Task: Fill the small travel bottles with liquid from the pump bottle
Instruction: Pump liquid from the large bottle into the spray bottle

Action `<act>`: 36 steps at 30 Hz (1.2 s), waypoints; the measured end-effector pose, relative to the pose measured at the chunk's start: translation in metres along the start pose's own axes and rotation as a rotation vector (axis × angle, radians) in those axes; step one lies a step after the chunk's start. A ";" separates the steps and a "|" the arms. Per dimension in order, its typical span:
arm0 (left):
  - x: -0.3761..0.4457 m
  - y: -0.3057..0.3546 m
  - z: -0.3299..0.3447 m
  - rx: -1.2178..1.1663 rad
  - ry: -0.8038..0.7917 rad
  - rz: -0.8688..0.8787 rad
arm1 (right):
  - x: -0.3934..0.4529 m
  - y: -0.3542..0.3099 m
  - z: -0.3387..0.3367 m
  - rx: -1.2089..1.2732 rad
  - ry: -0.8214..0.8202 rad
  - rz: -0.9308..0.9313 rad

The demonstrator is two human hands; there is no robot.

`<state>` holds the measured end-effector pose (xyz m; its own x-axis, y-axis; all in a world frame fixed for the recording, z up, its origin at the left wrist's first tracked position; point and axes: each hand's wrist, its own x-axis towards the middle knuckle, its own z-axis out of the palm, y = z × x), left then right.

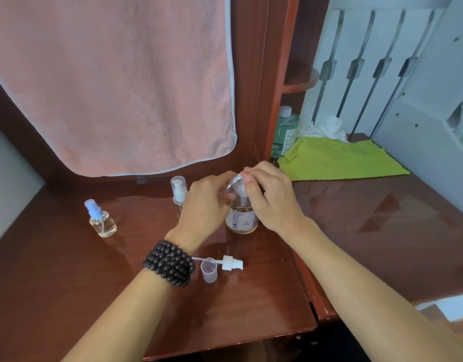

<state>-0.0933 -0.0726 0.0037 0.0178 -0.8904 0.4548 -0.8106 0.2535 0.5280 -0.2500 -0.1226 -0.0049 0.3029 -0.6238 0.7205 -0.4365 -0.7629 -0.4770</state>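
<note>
The pump bottle (pixel 242 220), clear with amber liquid and a patterned label, stands on the brown table (pixel 94 278). My right hand (pixel 270 197) is curled over its white pump head. My left hand (pixel 206 205) holds a small clear travel bottle (pixel 235 181), tilted with its threaded neck against the pump nozzle. A filled travel bottle with a blue spray top (pixel 101 219) stands at the left. Another small bottle with a white pump and clear cap (pixel 178 192) stands just behind my left hand. A loose white pump top with its tube (pixel 229 263) and a clear cap (pixel 209 270) lie in front.
A pink towel (pixel 112 82) hangs behind the table. To the right lie a green cloth (pixel 340 160), a green bottle (pixel 286 131) and white tissue (pixel 327 128) by a white shelf. The table's front edge runs near my forearms.
</note>
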 end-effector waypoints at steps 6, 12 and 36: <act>-0.005 0.001 0.006 -0.003 0.004 -0.004 | -0.005 0.000 -0.001 0.013 -0.017 0.029; 0.003 0.003 -0.002 -0.005 -0.015 0.008 | -0.001 -0.001 -0.006 0.014 0.022 -0.024; 0.003 -0.002 -0.005 -0.012 -0.035 0.006 | -0.002 -0.003 -0.003 -0.075 -0.019 -0.024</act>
<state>-0.0885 -0.0740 0.0074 -0.0076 -0.9016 0.4326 -0.8034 0.2630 0.5342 -0.2519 -0.1188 -0.0029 0.3299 -0.6089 0.7214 -0.4906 -0.7635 -0.4200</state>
